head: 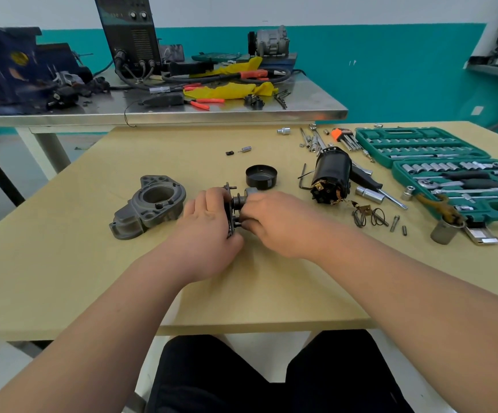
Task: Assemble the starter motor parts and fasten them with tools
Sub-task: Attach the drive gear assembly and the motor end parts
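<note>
Curled round the rim of one dark bracket plate (229, 210) with the left hand (209, 225), thumb tucked beneath. Pinching at the stubby shaft and pins on its right face with the right hand (274, 225), fingertips bent inward and mostly hidden. Held on edge near the middle of the yellow table (92, 278); touching the top or just clear of it, cannot tell. Just left of the hands, one grey cast housing (149, 204), lying flat, bore upward. Just behind them, one black cap (261, 175), open side up. Farther right, one black motor body (331, 177) on its side, brush end toward the camera. Near it, two small wire coils (369, 217). Scattered about, at least five loose sockets (369, 194) and one hex key set (341, 137) in an orange holder. At the right edge, one green socket case (420, 144), opened in two halves: rows of sockets in the far half; more sockets, a ratchet and black-handled tools in the near half. Beyond, one steel bench (182, 114) bearing one welding machine (128, 34) and yellow cloth (229, 90).
</note>
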`<control>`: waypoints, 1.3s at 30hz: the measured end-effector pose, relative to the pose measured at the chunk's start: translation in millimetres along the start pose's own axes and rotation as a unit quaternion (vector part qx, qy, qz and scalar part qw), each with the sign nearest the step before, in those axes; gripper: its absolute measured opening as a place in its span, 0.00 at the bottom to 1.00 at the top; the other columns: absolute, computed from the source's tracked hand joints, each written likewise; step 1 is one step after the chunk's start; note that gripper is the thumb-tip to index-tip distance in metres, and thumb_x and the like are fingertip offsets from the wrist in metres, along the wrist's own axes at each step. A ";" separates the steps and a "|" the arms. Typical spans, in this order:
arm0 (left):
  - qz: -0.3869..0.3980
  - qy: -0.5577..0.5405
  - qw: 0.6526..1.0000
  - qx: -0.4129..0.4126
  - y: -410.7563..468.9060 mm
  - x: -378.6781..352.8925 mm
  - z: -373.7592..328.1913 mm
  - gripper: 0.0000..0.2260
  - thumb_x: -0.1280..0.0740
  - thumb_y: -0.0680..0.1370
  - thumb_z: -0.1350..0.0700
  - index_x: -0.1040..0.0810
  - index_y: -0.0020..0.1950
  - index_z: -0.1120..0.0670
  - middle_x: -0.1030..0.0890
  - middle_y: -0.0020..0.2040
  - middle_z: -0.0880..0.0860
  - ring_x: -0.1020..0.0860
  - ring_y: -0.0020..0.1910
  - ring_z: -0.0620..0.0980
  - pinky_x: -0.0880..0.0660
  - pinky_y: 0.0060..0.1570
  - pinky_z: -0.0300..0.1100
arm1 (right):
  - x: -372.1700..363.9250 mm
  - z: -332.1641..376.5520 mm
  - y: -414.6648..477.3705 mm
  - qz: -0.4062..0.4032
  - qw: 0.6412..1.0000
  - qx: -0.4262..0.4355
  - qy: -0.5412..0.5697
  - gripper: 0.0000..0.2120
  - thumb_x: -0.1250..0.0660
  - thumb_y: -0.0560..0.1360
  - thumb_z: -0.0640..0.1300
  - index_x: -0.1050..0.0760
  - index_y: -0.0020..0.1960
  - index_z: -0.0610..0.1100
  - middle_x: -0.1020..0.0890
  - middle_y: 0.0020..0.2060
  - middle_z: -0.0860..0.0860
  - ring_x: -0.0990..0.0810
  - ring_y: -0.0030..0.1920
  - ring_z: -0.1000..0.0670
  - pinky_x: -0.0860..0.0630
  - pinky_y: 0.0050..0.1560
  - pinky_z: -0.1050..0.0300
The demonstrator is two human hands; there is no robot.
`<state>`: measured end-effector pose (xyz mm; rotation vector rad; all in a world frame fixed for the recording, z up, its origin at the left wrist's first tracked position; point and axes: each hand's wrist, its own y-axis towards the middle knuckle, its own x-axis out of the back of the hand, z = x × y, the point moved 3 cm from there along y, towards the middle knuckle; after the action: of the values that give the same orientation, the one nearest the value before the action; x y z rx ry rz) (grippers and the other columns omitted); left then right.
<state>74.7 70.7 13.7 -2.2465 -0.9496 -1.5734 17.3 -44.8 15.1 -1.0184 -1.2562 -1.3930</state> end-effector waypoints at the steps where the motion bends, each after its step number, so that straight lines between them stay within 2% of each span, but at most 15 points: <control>1: 0.001 0.001 1.000 -0.001 0.3 -0.1 0.0 0.23 0.38 0.77 0.53 0.43 0.68 0.55 0.38 0.64 0.54 0.39 0.66 0.53 0.40 0.63 0.43 | -0.5 -0.7 0.3 0.000 1.000 -0.004 -0.009 0.10 0.42 0.81 0.46 0.24 0.51 0.42 0.23 0.50 0.47 0.25 0.52 0.45 0.27 0.48 0.50; 3: 0.002 0.001 1.000 -0.003 0.2 -0.1 0.5 0.23 0.38 0.77 0.53 0.43 0.69 0.55 0.38 0.64 0.54 0.39 0.66 0.53 0.40 0.63 0.43 | -2.2 -0.9 1.7 0.001 1.000 -0.010 -0.024 0.11 0.44 0.81 0.46 0.25 0.52 0.43 0.24 0.50 0.48 0.25 0.51 0.45 0.29 0.45 0.52; 5: 0.003 0.004 1.000 -0.005 0.1 -0.1 0.7 0.23 0.38 0.77 0.53 0.43 0.69 0.55 0.38 0.64 0.54 0.39 0.66 0.53 0.40 0.63 0.43 | -5.9 -1.4 2.3 0.007 1.000 -0.022 -0.009 0.10 0.44 0.81 0.46 0.27 0.53 0.42 0.27 0.48 0.49 0.25 0.49 0.46 0.36 0.41 0.55; 8: 0.000 0.010 1.000 -0.008 0.2 -0.3 0.6 0.23 0.38 0.77 0.52 0.43 0.69 0.55 0.38 0.64 0.54 0.39 0.65 0.53 0.40 0.63 0.42 | -6.1 -2.2 0.6 -0.005 0.998 -0.050 0.042 0.06 0.38 0.79 0.47 0.31 0.52 0.45 0.35 0.46 0.53 0.30 0.43 0.49 0.36 0.40 0.56; 10: -0.002 0.010 1.000 -0.009 0.4 -0.7 0.7 0.23 0.38 0.77 0.52 0.43 0.69 0.55 0.38 0.64 0.54 0.39 0.65 0.53 0.40 0.62 0.42 | -3.1 -2.7 0.6 -0.017 0.998 -0.045 0.046 0.06 0.36 0.78 0.46 0.33 0.47 0.48 0.34 0.46 0.52 0.28 0.44 0.48 0.33 0.42 0.54; 12: -0.003 0.008 1.000 -0.010 0.3 -1.1 1.0 0.23 0.38 0.77 0.53 0.43 0.68 0.55 0.38 0.63 0.54 0.39 0.65 0.53 0.40 0.61 0.41 | -0.9 -3.2 0.6 -0.025 0.999 -0.030 0.037 0.04 0.37 0.78 0.45 0.29 0.45 0.46 0.29 0.46 0.50 0.26 0.46 0.46 0.32 0.43 0.55; 14: -0.003 0.007 1.000 -0.011 -0.1 -0.8 1.8 0.23 0.38 0.77 0.53 0.43 0.68 0.55 0.38 0.63 0.54 0.39 0.65 0.53 0.41 0.61 0.41 | -1.1 -3.0 0.4 -0.025 1.000 -0.013 0.012 0.08 0.39 0.79 0.46 0.24 0.48 0.43 0.27 0.46 0.50 0.25 0.48 0.46 0.34 0.41 0.56; 17: 0.000 0.007 1.000 -0.012 0.2 -0.7 1.9 0.23 0.38 0.77 0.53 0.43 0.68 0.55 0.38 0.63 0.54 0.39 0.65 0.53 0.41 0.61 0.41 | -2.9 -1.7 0.0 -0.020 0.999 -0.014 -0.025 0.11 0.43 0.80 0.48 0.24 0.50 0.45 0.24 0.49 0.50 0.24 0.50 0.46 0.26 0.44 0.51; 20: 0.005 0.010 1.000 -0.011 0.9 -0.6 1.1 0.23 0.39 0.77 0.53 0.43 0.69 0.55 0.38 0.63 0.54 0.39 0.65 0.54 0.40 0.62 0.42 | -8.6 -0.8 1.9 -0.014 0.999 -0.026 -0.035 0.10 0.44 0.81 0.47 0.26 0.53 0.44 0.26 0.50 0.49 0.24 0.49 0.44 0.30 0.40 0.52; 22: 0.002 0.010 1.000 -0.012 0.3 -0.6 0.3 0.23 0.39 0.77 0.53 0.43 0.68 0.55 0.37 0.63 0.55 0.39 0.65 0.54 0.40 0.62 0.43 | -12.1 -0.8 1.0 -0.009 0.999 -0.044 0.012 0.08 0.42 0.81 0.47 0.29 0.55 0.43 0.32 0.47 0.50 0.26 0.45 0.46 0.36 0.38 0.54; 24: -0.006 0.005 1.000 -0.013 -0.3 -0.8 -0.6 0.22 0.38 0.77 0.53 0.42 0.68 0.56 0.37 0.63 0.55 0.38 0.65 0.54 0.39 0.63 0.43 | -9.2 -2.1 -0.1 -0.029 0.997 -0.059 0.050 0.09 0.38 0.79 0.48 0.30 0.55 0.44 0.37 0.46 0.53 0.30 0.42 0.50 0.38 0.39 0.56; 28: -0.022 -0.001 1.000 -0.010 -1.5 -1.9 -1.1 0.21 0.38 0.76 0.55 0.41 0.66 0.56 0.36 0.63 0.55 0.37 0.64 0.55 0.38 0.64 0.45 | -1.4 -0.9 0.1 -0.039 0.998 -0.023 0.035 0.07 0.36 0.78 0.46 0.25 0.50 0.42 0.31 0.45 0.51 0.27 0.44 0.47 0.36 0.41 0.57; 31: -0.026 -0.004 1.000 -0.011 -1.8 -2.7 -0.1 0.21 0.38 0.76 0.55 0.40 0.66 0.56 0.36 0.62 0.55 0.37 0.64 0.55 0.38 0.63 0.44 | -1.3 0.5 -0.9 -0.030 0.999 -0.001 0.018 0.09 0.38 0.79 0.46 0.22 0.49 0.43 0.26 0.47 0.48 0.24 0.48 0.45 0.29 0.43 0.52; 35: -0.025 -0.004 1.000 -0.015 -1.2 -2.8 1.2 0.21 0.38 0.76 0.55 0.41 0.67 0.56 0.36 0.63 0.55 0.37 0.65 0.55 0.40 0.62 0.42 | 1.0 -0.2 -0.8 -0.028 0.999 -0.009 0.011 0.10 0.41 0.80 0.48 0.23 0.50 0.45 0.27 0.46 0.52 0.24 0.49 0.46 0.25 0.44 0.49; 39: -0.025 0.000 1.000 -0.019 -1.6 -2.7 1.1 0.21 0.38 0.77 0.54 0.41 0.67 0.57 0.36 0.62 0.55 0.37 0.64 0.55 0.40 0.61 0.41 | -6.2 -0.1 1.0 -0.004 1.000 -0.021 0.013 0.10 0.42 0.81 0.48 0.26 0.53 0.43 0.32 0.47 0.51 0.25 0.45 0.46 0.31 0.38 0.52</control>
<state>73.9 71.4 10.6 -2.2648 -0.9922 -1.6255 19.4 -44.1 9.1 -1.0219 -1.2180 -1.4404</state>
